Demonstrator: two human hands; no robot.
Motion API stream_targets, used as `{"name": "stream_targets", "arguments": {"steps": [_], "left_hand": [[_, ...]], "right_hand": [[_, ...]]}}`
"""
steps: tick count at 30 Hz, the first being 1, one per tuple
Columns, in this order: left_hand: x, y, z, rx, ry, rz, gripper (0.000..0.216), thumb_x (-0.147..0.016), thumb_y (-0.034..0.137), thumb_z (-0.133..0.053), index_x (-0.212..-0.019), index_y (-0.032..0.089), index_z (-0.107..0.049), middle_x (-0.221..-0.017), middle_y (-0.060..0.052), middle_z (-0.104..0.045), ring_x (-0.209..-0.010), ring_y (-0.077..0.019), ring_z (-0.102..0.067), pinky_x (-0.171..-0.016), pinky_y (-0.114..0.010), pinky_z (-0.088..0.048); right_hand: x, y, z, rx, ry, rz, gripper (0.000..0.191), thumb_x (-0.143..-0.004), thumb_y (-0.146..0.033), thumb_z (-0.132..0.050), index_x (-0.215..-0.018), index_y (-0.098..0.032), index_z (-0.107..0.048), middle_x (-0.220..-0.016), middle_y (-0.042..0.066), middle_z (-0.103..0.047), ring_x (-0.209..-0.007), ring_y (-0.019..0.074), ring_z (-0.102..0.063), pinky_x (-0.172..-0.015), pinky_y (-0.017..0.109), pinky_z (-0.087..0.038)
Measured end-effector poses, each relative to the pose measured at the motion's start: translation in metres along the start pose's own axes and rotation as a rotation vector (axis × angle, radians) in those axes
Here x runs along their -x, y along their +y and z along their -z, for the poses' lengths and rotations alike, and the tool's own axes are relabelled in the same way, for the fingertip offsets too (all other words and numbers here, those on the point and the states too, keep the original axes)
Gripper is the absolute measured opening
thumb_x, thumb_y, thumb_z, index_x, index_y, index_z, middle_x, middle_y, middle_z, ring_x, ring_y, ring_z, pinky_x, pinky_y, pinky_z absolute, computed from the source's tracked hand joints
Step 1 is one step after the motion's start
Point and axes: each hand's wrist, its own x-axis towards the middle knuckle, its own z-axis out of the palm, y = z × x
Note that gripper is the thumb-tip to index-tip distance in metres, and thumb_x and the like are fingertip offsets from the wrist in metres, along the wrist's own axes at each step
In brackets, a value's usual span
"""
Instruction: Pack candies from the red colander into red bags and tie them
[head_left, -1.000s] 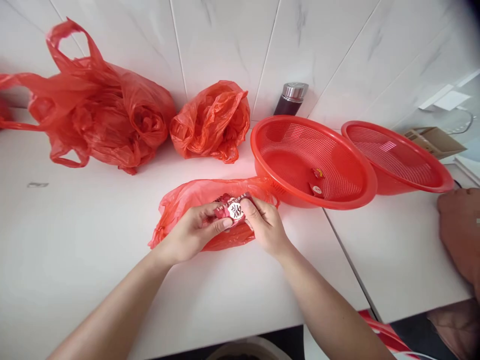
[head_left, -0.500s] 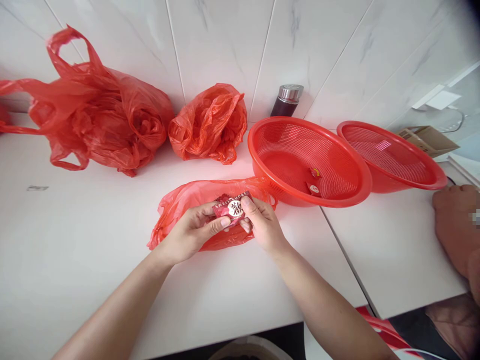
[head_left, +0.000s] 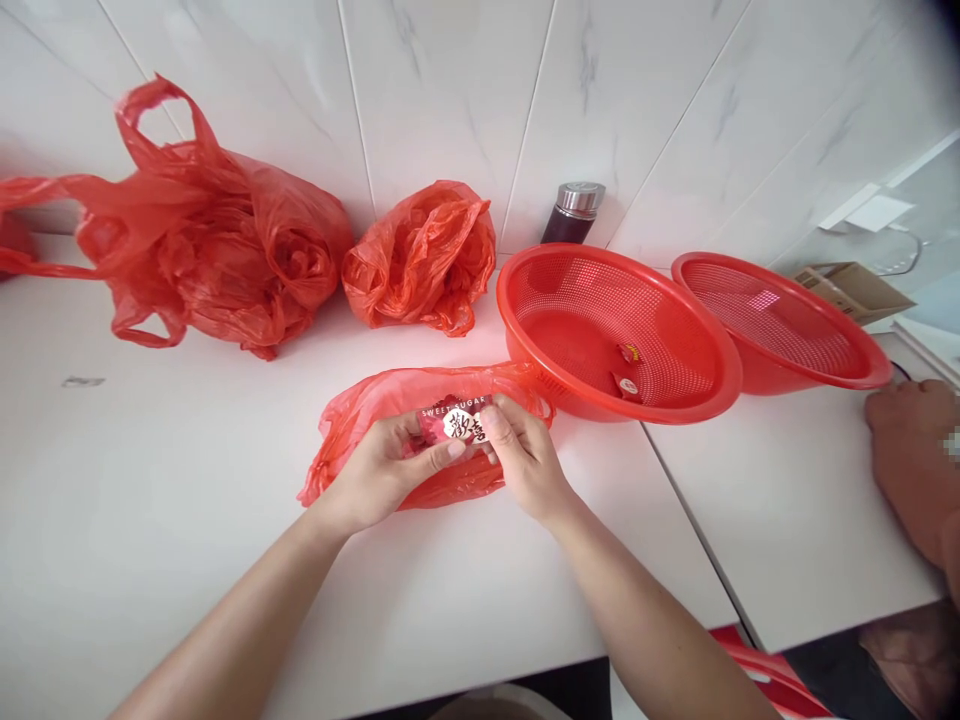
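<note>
Head cam view: both hands are pinched on one little red sweet packet – left hand has thumb and fingers closed on its left end, right hand grips the right end, fingers curled tight. That packet sits just left of the near red basket, right over a flat red bag lying on the white counter. Inside the basket – two small wrapped sweets. Right of the basket and touching it is a second red basket; behind it, a dark flask. Well left of the basket sit two stuffed red bags. Far right of it, another person's hand rests on the counter.
</note>
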Motion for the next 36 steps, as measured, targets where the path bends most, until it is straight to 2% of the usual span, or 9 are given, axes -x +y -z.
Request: {"name": "stream_targets", "arguments": {"steps": [7, 11, 17, 20, 24, 27, 31, 33, 36], "left_hand": [[0.004, 0.008, -0.006, -0.239, 0.059, 0.002, 0.029, -0.086, 0.046, -0.063, -0.086, 0.017, -0.064, -0.083, -0.003, -0.068, -0.077, -0.0188, -0.062, -0.065, -0.029, -0.05], [0.004, 0.006, -0.006, -0.13, 0.014, -0.039, 0.025, -0.087, 0.041, -0.065, -0.095, 0.017, -0.065, -0.095, -0.005, -0.072, -0.091, -0.0224, -0.065, -0.078, -0.031, -0.053], [0.003, 0.0, -0.007, 0.063, -0.067, -0.075, 0.018, -0.089, 0.032, -0.065, -0.099, 0.018, -0.068, -0.103, -0.006, -0.074, -0.097, -0.0224, -0.067, -0.088, -0.034, -0.052], [0.002, -0.001, -0.006, 0.136, -0.097, -0.073, 0.018, -0.09, 0.03, -0.064, -0.101, 0.018, -0.07, -0.103, -0.007, -0.074, -0.096, -0.0224, -0.068, -0.091, -0.036, -0.052], [-0.001, -0.001, -0.002, 0.107, 0.024, -0.078, 0.019, -0.088, 0.033, -0.066, -0.099, 0.019, -0.073, -0.098, -0.006, -0.076, -0.085, -0.0203, -0.068, -0.082, -0.032, -0.052], [-0.002, -0.001, 0.002, 0.095, 0.017, -0.108, 0.028, -0.086, 0.042, -0.067, -0.096, 0.017, -0.073, -0.095, -0.007, -0.075, -0.083, -0.0208, -0.067, -0.079, -0.032, -0.052], [0.0, -0.004, 0.006, 0.039, 0.089, -0.09, 0.045, -0.091, 0.057, -0.049, -0.082, 0.018, -0.07, -0.088, -0.007, -0.072, -0.084, -0.0217, -0.063, -0.076, -0.031, -0.049], [0.0, -0.005, 0.007, 0.015, 0.157, -0.082, 0.048, -0.095, 0.056, -0.042, -0.075, 0.019, -0.065, -0.084, -0.005, -0.069, -0.083, -0.0206, -0.06, -0.077, -0.03, -0.047], [0.0, -0.003, 0.007, 0.049, 0.158, -0.083, 0.042, -0.095, 0.051, -0.046, -0.069, 0.019, -0.058, -0.075, -0.001, -0.06, -0.073, -0.0164, -0.053, -0.073, -0.028, -0.044]], "right_hand": [[-0.002, -0.004, 0.0, -0.073, -0.032, -0.052, 0.041, -0.098, -0.047, -0.047, -0.067, -0.021, -0.04, -0.063, -0.004, -0.04, -0.057, 0.0098, -0.039, -0.054, 0.024, -0.033], [0.001, -0.003, -0.003, -0.11, -0.022, -0.121, 0.041, -0.097, -0.051, -0.046, -0.069, -0.021, -0.042, -0.061, -0.004, -0.041, -0.055, 0.0098, -0.041, -0.052, 0.024, -0.034], [0.002, -0.004, -0.007, -0.247, 0.004, -0.181, 0.045, -0.094, -0.057, -0.049, -0.068, -0.02, -0.047, -0.06, -0.003, -0.045, -0.054, 0.01, -0.044, -0.052, 0.023, -0.038], [0.0, -0.002, -0.004, -0.265, -0.019, -0.181, 0.051, -0.095, -0.06, -0.042, -0.064, -0.02, -0.047, -0.058, -0.002, -0.046, -0.054, 0.0103, -0.045, -0.053, 0.024, -0.039], [-0.002, -0.001, 0.001, -0.215, -0.064, -0.124, 0.045, -0.096, -0.054, -0.048, -0.066, -0.02, -0.042, -0.062, -0.003, -0.049, -0.055, 0.0089, -0.048, -0.055, 0.023, -0.039], [-0.004, -0.002, 0.003, -0.192, -0.037, -0.088, 0.04, -0.096, -0.049, -0.05, -0.069, -0.021, -0.042, -0.063, -0.004, -0.051, -0.056, 0.0085, -0.049, -0.055, 0.023, -0.039], [-0.006, -0.004, 0.007, -0.23, 0.007, -0.074, 0.041, -0.096, -0.049, -0.051, -0.068, -0.021, -0.042, -0.061, -0.004, -0.05, -0.055, 0.0087, -0.048, -0.055, 0.022, -0.04], [-0.007, -0.005, 0.009, -0.247, -0.004, -0.071, 0.041, -0.096, -0.048, -0.052, -0.067, -0.02, -0.043, -0.061, -0.004, -0.051, -0.055, 0.0086, -0.047, -0.055, 0.022, -0.04], [-0.007, -0.005, 0.009, -0.242, -0.021, -0.056, 0.041, -0.096, -0.048, -0.052, -0.067, -0.02, -0.042, -0.061, -0.004, -0.051, -0.054, 0.0085, -0.047, -0.056, 0.023, -0.04]]}}
